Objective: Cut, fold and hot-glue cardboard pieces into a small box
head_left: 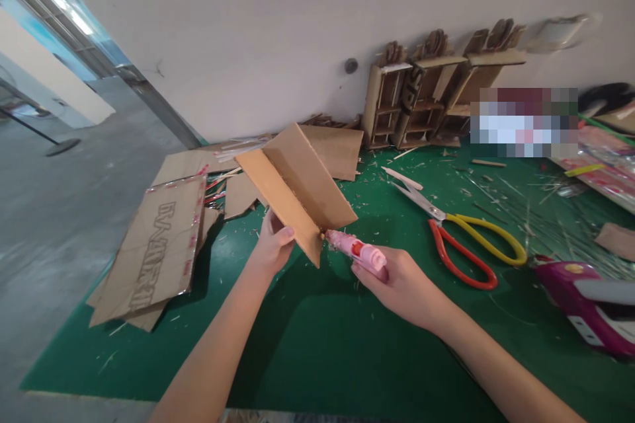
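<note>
My left hand (275, 241) grips the lower left edge of a folded cardboard piece (310, 178), two panels meeting at an angle, tilted above the green tabletop. In my right hand (391, 277) is a pink hot glue gun (354, 248), fingers wrapped round it. Its nozzle points left and meets the near end of the seam between the panels, or sits just short of it; I cannot tell which. Right of the glue gun lie scissors (436, 215) with one yellow and one red handle, blades apart.
Flat cardboard sheets (149, 244) lie at the left. Cardboard structures with compartments (417, 99) stand against the white wall. A magenta and grey tool (585, 301) rests at the right edge. Thin glue strands and scraps litter the green table (317, 357); its left edge drops to the floor.
</note>
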Motion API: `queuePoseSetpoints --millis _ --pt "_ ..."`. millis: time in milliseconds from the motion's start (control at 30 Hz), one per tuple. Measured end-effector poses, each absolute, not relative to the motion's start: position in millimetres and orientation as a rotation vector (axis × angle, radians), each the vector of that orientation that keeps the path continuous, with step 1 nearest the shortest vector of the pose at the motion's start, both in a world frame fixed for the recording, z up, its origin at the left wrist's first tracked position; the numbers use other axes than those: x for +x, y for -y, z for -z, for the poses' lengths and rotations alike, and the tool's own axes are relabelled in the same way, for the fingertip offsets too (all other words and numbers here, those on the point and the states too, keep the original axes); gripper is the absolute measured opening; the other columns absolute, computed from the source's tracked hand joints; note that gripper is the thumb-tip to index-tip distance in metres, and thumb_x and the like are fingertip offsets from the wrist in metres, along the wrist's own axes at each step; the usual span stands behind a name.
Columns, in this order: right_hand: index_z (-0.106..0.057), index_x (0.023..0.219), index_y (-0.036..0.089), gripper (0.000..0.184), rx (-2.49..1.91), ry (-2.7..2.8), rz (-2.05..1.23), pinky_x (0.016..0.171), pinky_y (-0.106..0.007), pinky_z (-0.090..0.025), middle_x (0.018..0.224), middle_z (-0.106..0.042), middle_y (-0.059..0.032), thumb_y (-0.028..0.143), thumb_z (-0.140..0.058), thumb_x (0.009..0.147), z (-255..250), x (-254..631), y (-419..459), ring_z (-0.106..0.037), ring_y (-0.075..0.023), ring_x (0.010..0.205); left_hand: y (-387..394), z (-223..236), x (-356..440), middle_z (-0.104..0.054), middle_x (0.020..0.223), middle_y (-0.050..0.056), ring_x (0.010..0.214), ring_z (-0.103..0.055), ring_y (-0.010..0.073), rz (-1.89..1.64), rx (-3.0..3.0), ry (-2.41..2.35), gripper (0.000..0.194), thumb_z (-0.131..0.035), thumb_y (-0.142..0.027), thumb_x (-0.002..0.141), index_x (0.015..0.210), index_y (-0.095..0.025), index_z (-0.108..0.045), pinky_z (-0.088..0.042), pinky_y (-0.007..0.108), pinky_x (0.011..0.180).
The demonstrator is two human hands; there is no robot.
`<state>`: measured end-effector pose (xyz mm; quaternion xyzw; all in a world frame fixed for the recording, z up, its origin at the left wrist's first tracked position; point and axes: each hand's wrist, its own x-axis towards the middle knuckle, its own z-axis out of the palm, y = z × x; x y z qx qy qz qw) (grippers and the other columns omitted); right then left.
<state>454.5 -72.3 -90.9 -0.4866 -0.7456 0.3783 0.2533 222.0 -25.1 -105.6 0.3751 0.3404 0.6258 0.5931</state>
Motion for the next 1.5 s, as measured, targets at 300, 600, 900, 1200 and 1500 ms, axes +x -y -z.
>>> queuePoseSetpoints --millis 300,600,900,1200,1500 --pt "-0.047 0.07 0.02 0.027 -1.332 1.992 -1.025 0.05 -0.025 -0.031 0.061 -0.041 0.0041 0.037 -0.049 0.091 88.3 450.8 68.1 -0.036 -0.0104 0.054 27.5 103.0 228.8 -0.069 0.096 0.004 0.087 -0.065 0.0209 -1.401 0.915 -0.773 0.062 -0.089 -0.033 0.045 0.1 -0.021 -0.064 -0.052 0.033 0.078" --pt "-0.059 0.083 0.017 0.024 -1.213 1.791 -1.009 0.048 -0.024 -0.038 0.058 -0.049 0.0021 0.04 -0.054 0.09 76.6 460.0 62.6 -0.046 -0.0116 0.052 28.8 103.8 232.1 -0.066 0.105 0.006 0.099 -0.063 0.0256 -1.369 0.971 -0.822 0.064 -0.09 -0.034 0.046 0.103 -0.023 -0.062 -0.051 0.039 0.088" --pt "-0.062 0.099 0.016 0.038 -1.175 1.338 -0.826 0.042 -0.027 -0.04 0.062 -0.057 -0.0007 0.05 -0.058 0.083 87.1 473.7 54.5 -0.046 -0.0119 0.046 26.0 106.8 230.7 -0.061 0.117 0.008 0.112 -0.059 0.0295 -1.406 1.05 -0.832 0.072 -0.091 -0.031 0.046 0.11 -0.026 -0.058 -0.051 0.043 0.092" --pt "-0.06 0.084 0.018 0.026 -1.127 1.752 -0.984 0.048 -0.027 -0.042 0.065 -0.057 -0.0019 0.044 -0.055 0.089 84.9 474.8 58.0 -0.049 -0.0128 0.051 27.9 104.5 231.0 -0.063 0.114 0.009 0.112 -0.059 0.0297 -1.379 1.062 -0.829 0.071 -0.091 -0.031 0.047 0.11 -0.025 -0.058 -0.051 0.043 0.092" --pt "-0.048 0.069 0.02 0.027 -1.281 2.124 -0.895 0.049 -0.024 -0.033 0.063 -0.051 0.0019 0.034 -0.05 0.091 79.5 467.3 56.9 -0.044 -0.0105 0.053 27.4 101.2 229.4 -0.064 0.115 0.008 0.112 -0.058 0.0287 -1.371 1.157 -0.786 0.072 -0.09 -0.033 0.048 0.112 -0.024 -0.057 -0.051 0.038 0.09"
